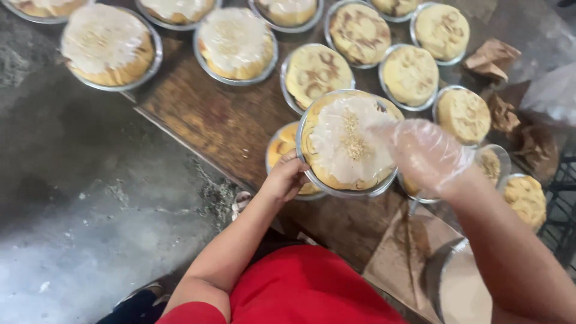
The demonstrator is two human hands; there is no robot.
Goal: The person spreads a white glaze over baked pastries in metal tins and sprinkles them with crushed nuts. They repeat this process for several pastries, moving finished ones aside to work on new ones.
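The glazed pastry in its foil tin [348, 144] was held up above the wooden table [210, 120], the left hand [285, 177] curled under its rim. The gloved right hand [426, 153], fingers bunched, seemed to sprinkle crumbs on it. Setting it down would need a gap; unglazed tins [411, 75] crowded behind it
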